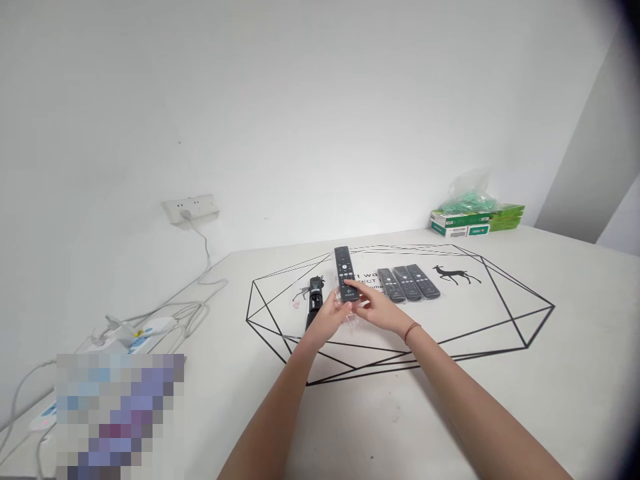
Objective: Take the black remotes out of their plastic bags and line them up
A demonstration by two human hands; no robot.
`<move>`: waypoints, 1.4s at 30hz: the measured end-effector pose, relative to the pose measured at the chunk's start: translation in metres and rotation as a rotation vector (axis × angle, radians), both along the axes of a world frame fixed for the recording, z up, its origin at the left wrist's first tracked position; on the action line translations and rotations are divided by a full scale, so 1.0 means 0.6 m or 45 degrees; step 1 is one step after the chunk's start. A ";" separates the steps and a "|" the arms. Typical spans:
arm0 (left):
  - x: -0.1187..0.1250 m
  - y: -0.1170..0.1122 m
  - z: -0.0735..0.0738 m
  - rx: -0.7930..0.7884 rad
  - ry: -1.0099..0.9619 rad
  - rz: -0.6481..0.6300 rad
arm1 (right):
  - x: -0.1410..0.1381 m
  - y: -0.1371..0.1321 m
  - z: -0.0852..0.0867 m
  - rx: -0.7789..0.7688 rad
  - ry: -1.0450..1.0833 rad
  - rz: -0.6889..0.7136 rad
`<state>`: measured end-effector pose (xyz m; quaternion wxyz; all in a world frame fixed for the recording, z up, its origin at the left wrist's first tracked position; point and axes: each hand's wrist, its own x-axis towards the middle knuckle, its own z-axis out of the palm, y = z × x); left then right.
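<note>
A black remote control (344, 263), in what looks like a clear plastic sleeve, is held up between both hands. My left hand (330, 319) grips its lower left end, fingers closed. My right hand (379, 309) is closed round the lower right end, with a finger lying over the buttons. Loose clear plastic (351, 321) shows below the remote. Just left of my left hand lies a second black remote (315, 297), its back up and battery bay seemingly uncovered. To the right of the held remote, three sleeved remotes (407, 283) lie side by side, buttons up.
The white table mat (450, 327) carries black line drawings. Green and white boxes (460, 223) with a plastic bag (470, 193) on top stand at the back right. Cables (193, 310) and a power strip (153, 333) lie at left, below a wall socket (193, 208).
</note>
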<state>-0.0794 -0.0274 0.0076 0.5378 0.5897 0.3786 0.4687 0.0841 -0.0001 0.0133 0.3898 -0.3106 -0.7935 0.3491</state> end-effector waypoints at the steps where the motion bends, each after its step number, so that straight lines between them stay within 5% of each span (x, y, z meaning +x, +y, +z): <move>1: 0.000 0.001 -0.002 -0.017 0.009 -0.038 | 0.000 0.000 -0.001 0.053 -0.036 -0.026; 7: -0.003 0.008 -0.011 0.038 0.128 0.024 | -0.001 -0.006 0.000 0.398 -0.346 -0.281; 13: -0.006 0.010 -0.012 0.024 0.241 0.303 | -0.012 -0.013 0.001 0.611 -0.539 -0.694; 17: -0.005 0.009 -0.003 -0.287 -0.115 0.264 | -0.015 -0.016 -0.001 0.660 -0.506 -0.687; 19: -0.004 0.009 0.004 -0.289 -0.273 0.237 | -0.015 -0.020 0.001 0.633 -0.478 -0.587; 24: -0.014 0.011 0.018 -0.125 -0.291 0.365 | -0.020 -0.028 0.008 0.198 -0.101 -0.264; 28: -0.017 0.007 0.026 -0.098 -0.049 0.406 | -0.035 -0.019 0.003 -0.328 0.410 -0.241; 32: -0.007 0.003 0.030 -0.026 0.218 0.553 | -0.034 0.011 0.000 -0.567 0.779 -0.288; 36: -0.015 0.008 0.026 -0.004 0.281 0.681 | 0.044 0.058 0.001 -0.427 0.846 -0.742; 39: -0.032 0.015 0.020 -0.023 0.287 0.755 | 0.143 0.083 -0.011 -0.056 0.492 -1.331; 42: -0.044 0.021 0.017 -0.037 0.299 0.782 | 0.224 0.087 -0.037 -0.050 0.239 -1.692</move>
